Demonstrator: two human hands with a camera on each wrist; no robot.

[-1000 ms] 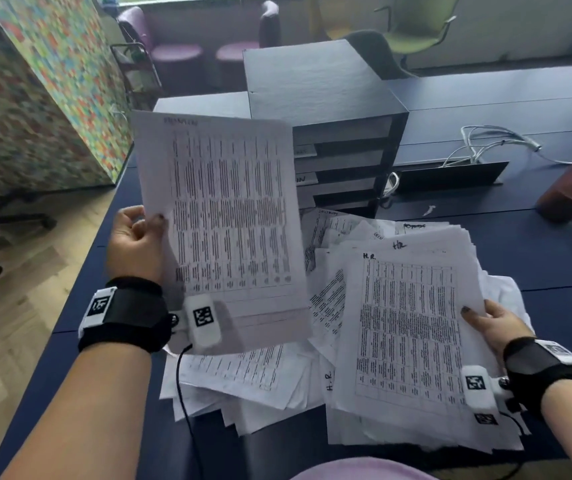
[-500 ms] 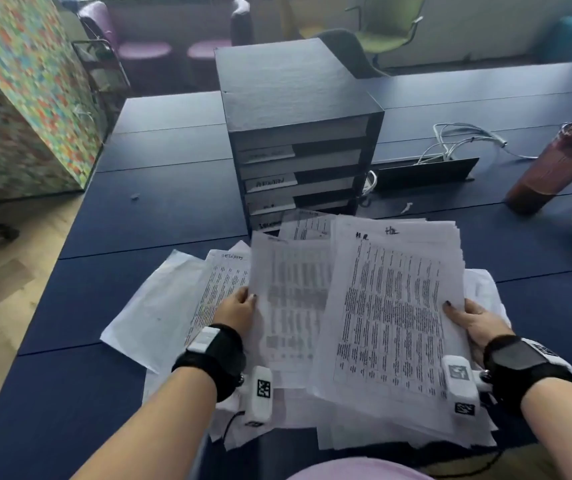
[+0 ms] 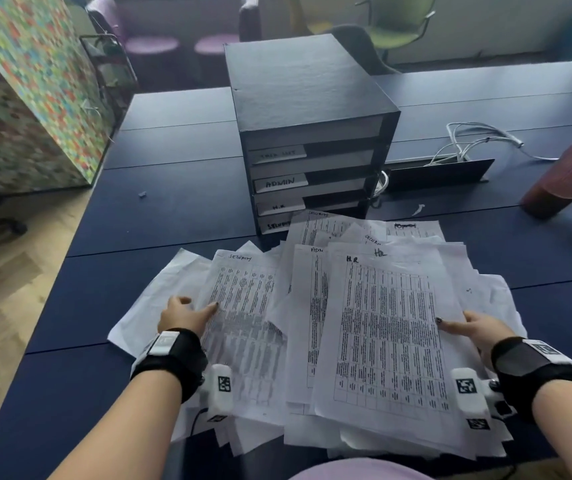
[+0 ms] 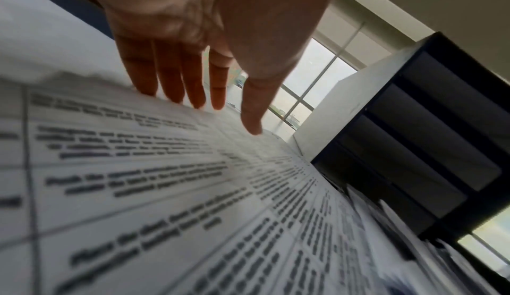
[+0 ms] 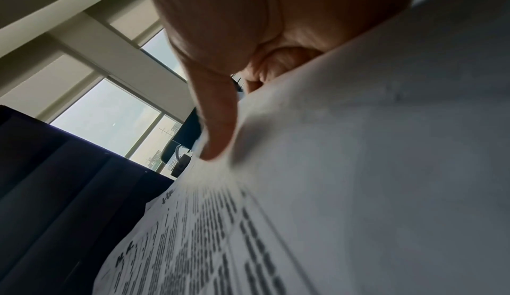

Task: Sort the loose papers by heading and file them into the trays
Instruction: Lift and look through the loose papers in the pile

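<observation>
A loose pile of printed papers [image 3: 312, 420] lies on the dark blue table [image 3: 180, 209] in front of me. Its top sheet is headed H.R [image 3: 388, 334]. A sheet headed SECURITY [image 3: 243, 289] lies at the left of the pile. My left hand [image 3: 191, 306] rests on that sheet's left edge. In the left wrist view its fingers [image 4: 193, 90] are straight and touch the paper [image 4: 165, 190]. My right hand [image 3: 457, 323] pinches the H.R sheet's right edge, thumb [image 5: 218, 138] on top and fingers curled under the paper [image 5: 358, 168]. Behind the pile stands a black stack of trays [image 3: 312, 98] with labels ADMIN [image 3: 279, 183] and H.R [image 3: 279, 206].
A maroon bottle [image 3: 568, 171] stands at the right. White cables [image 3: 468, 143] come out of a raised black flap [image 3: 440, 171] beside the trays. A colourful partition [image 3: 28, 98] stands left of the table, with chairs beyond. The table's left edge drops to a wooden floor.
My left hand has lowered the sheet it held up, laid it on the pile's left side and let go. It now rests open on the paper. My right hand has stayed on the H.R sheet.
</observation>
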